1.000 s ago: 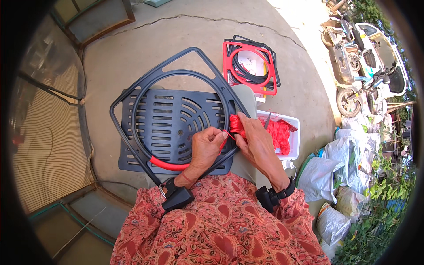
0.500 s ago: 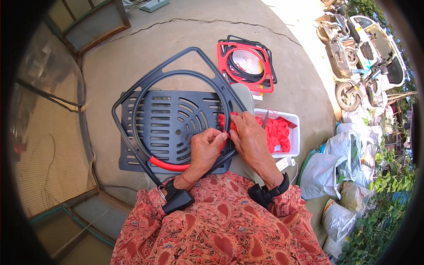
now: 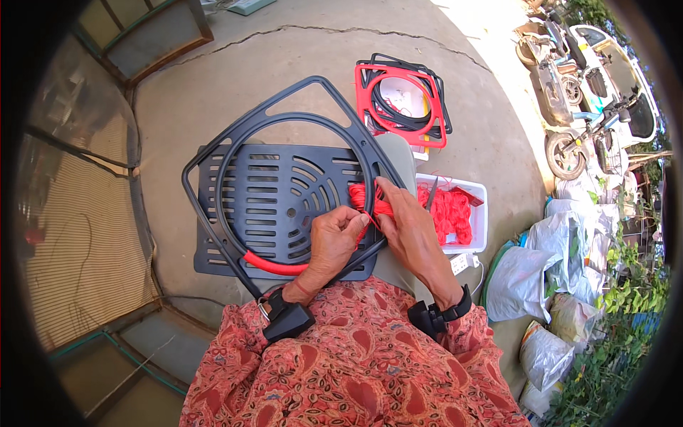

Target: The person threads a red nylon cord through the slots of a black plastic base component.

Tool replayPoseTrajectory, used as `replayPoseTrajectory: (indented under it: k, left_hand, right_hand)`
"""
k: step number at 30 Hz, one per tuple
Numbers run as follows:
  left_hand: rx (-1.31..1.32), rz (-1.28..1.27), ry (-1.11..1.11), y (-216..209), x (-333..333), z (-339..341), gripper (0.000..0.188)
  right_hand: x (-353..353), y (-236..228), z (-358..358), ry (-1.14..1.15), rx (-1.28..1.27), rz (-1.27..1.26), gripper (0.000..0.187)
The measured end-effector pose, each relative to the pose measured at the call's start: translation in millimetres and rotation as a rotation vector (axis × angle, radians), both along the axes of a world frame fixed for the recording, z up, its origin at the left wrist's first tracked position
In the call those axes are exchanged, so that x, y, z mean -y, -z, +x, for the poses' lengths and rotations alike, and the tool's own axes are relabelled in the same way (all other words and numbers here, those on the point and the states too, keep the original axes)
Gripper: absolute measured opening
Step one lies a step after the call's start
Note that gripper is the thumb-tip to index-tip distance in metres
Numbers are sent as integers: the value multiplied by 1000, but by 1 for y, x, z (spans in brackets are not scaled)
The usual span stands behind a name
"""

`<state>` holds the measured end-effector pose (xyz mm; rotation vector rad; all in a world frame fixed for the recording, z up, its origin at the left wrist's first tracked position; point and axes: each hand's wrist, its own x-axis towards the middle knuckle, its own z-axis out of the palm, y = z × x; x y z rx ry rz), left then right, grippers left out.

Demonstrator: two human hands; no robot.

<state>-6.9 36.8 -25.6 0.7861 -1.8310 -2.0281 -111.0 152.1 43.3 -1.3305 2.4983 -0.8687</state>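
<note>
A black plastic frame (image 3: 353, 132), square with a round ring inside, leans across a dark slotted board (image 3: 302, 245) in front of me. Red cord (image 3: 274, 267) is wound tightly round the lower part of the ring. My left hand (image 3: 333, 238) is closed at the ring's lower right, thumb and forefinger pinching the red cord there. Just outside that side of the ring, my right hand (image 3: 413, 231) is closed round a small red skein of cord (image 3: 359, 193). A thin strand runs between the two hands. The right fingertips are partly hidden behind the hand.
Right of the board, a white bin (image 3: 479, 224) holds red cord bundles (image 3: 449, 222) and a pointed metal blade (image 3: 432, 192). A white power strip (image 3: 464, 262) lies beside it. Farther off are stacked red and black frames (image 3: 440, 135). Filled sacks (image 3: 516, 281) line the right.
My right hand has shifted slightly right and tilted, showing more of the red skein. The left hand keeps its pinch by the ring. The whole view has shifted a little.
</note>
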Motion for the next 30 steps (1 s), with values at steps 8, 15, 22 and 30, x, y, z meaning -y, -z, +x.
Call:
replayPoseTrajectory:
  k: [8, 15, 22, 30]
  left_hand:
    - [1, 23, -12, 5, 2, -1, 11]
    - [24, -32, -2, 7, 0, -2, 11]
    - [9, -88, -31, 9, -1, -4, 13]
    - [84, -92, -2, 10, 2, -2, 13]
  right_hand:
    - [12, 6, -6, -65, 38, -31, 52]
    - [24, -6, -8, -73, -219, -57, 31]
    - [47, 3, -16, -70, -306, 80, 28]
    - [61, 3, -20, -152, -198, 445, 30]
